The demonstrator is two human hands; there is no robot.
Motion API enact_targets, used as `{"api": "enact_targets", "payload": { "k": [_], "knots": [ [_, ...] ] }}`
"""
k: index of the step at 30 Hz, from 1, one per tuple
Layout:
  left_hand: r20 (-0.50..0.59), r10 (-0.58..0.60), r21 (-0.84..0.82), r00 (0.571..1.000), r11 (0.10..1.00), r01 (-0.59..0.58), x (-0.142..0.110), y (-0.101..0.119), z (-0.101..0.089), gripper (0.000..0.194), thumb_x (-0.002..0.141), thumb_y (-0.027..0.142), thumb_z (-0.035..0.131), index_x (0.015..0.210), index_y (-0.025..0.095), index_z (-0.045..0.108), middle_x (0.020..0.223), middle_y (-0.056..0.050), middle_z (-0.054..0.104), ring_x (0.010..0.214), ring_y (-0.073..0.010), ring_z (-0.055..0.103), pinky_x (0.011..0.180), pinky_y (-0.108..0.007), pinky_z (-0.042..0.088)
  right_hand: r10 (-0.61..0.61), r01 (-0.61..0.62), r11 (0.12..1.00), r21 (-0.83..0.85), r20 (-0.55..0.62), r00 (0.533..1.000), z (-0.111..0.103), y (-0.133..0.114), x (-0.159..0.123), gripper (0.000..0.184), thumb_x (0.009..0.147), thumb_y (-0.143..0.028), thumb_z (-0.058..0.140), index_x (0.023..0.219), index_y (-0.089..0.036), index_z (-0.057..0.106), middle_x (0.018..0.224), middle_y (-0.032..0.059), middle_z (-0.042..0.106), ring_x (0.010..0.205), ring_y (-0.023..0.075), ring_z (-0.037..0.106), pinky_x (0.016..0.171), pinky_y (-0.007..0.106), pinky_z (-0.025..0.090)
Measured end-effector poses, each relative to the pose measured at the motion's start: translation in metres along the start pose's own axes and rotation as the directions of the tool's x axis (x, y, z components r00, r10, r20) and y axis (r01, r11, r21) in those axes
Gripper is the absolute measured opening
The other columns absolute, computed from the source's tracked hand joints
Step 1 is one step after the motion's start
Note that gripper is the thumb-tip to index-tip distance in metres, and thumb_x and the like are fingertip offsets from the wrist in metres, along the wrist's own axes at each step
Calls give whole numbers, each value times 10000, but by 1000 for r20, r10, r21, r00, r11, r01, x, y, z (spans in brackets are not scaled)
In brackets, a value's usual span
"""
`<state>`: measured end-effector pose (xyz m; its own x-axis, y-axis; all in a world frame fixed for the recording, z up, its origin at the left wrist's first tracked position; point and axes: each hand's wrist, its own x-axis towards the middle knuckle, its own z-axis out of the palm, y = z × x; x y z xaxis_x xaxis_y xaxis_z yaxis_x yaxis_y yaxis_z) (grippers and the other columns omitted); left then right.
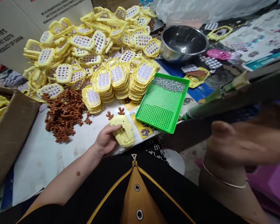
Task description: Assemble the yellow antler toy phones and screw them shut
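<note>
My left hand [107, 137] is closed around a yellow toy phone casing [124, 132], its thumb lying across the upper face. Two brown antlers [121, 111] stick up from the casing's top, and a narrow recess runs down its lower half. On the right, my right hand [233, 143] is raised beside the table edge and smeared by motion. Its fingers cannot be made out, nor whether they hold anything. A green perforated tray [158, 116] with small silvery screws [169, 84] at its far end lies right of the casing.
Stacked yellow shells [116, 74] with white keypads stand beyond the casing, before a large heap of similar shells [84, 40]. Brown antler pieces [63, 115] are piled at left, near a cardboard box [16, 130]. A steel bowl [184, 42] sits at the back right.
</note>
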<state>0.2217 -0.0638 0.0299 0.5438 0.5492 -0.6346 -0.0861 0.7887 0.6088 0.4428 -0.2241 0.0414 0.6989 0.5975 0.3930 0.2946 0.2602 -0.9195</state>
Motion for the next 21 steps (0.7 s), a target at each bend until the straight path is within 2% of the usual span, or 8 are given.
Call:
{"api": "enact_targets", "payload": {
  "k": [2, 6, 9, 11, 13, 17, 19, 21],
  "knots": [
    [80, -72, 58, 994, 996, 67, 7, -3, 5, 320, 638, 163, 697, 943, 66, 709, 871, -108, 748, 758, -221, 689, 744, -333, 557, 13, -13, 1000, 7, -11, 1000, -7, 2, 18, 491, 693, -455, 771, 1139, -387, 579, 1056, -9, 649, 985, 202, 635, 793, 350, 522],
    [151, -113, 130, 982, 987, 94, 16, 2, 11, 381, 637, 179, 719, 999, 60, 695, 948, -122, 735, 803, -228, 679, 740, -336, 558, 237, -243, 970, 32, 121, 964, -2, 3, 48, 357, 598, -297, 850, 924, -249, 712, 878, 8, 677, 772, 143, 632, 709, 301, 532],
    [139, -121, 144, 983, 984, 100, 20, 9, 14, 377, 627, 168, 727, 989, 67, 691, 939, -120, 732, 790, -220, 675, 717, -325, 559, 161, -162, 977, 141, 23, 987, 13, 0, 64, 289, 580, -297, 854, 831, -229, 726, 757, -18, 648, 690, 118, 601, 680, 275, 517],
    [149, -159, 161, 976, 978, 135, 22, 12, 16, 353, 636, 160, 730, 975, 71, 688, 914, -119, 733, 770, -211, 677, 707, -317, 558, 114, -119, 970, 211, 36, 993, 24, 0, 71, 228, 608, -297, 836, 785, -223, 712, 711, -25, 628, 667, 127, 603, 675, 290, 519],
    [179, -212, 183, 961, 967, 179, 24, 14, 18, 332, 651, 159, 731, 970, 79, 682, 872, -117, 734, 744, -211, 682, 690, -319, 557, 120, -159, 958, 241, 169, 978, 30, 2, 74, 297, 625, -307, 825, 890, -244, 705, 788, -18, 638, 748, 151, 622, 701, 306, 528],
    [207, -257, 201, 944, 955, 216, 28, 14, 21, 329, 656, 158, 742, 971, 103, 662, 818, -94, 730, 702, -204, 682, 654, -319, 551, 82, -158, 978, 133, 453, 888, 27, 9, 74, 641, 632, -349, 821, 1230, -304, 595, 989, 10, 606, 931, 188, 574, 796, 334, 520],
    [207, -268, 223, 941, 949, 222, 31, 14, 24, 342, 649, 141, 747, 976, 110, 654, 824, -85, 728, 700, -198, 678, 653, -318, 547, 32, -54, 998, 24, 543, 839, 25, 14, 75, 598, 636, -380, 819, 1196, -297, 627, 915, 11, 576, 858, 187, 547, 798, 357, 505],
    [217, -288, 252, 933, 940, 232, 34, 15, 29, 355, 649, 132, 746, 990, 110, 650, 835, -85, 724, 701, -195, 672, 659, -327, 544, -30, 33, 999, 6, 566, 824, 28, 20, 75, 444, 662, -425, 794, 1067, -275, 690, 846, 13, 559, 808, 187, 531, 785, 376, 492]
  ]
}}
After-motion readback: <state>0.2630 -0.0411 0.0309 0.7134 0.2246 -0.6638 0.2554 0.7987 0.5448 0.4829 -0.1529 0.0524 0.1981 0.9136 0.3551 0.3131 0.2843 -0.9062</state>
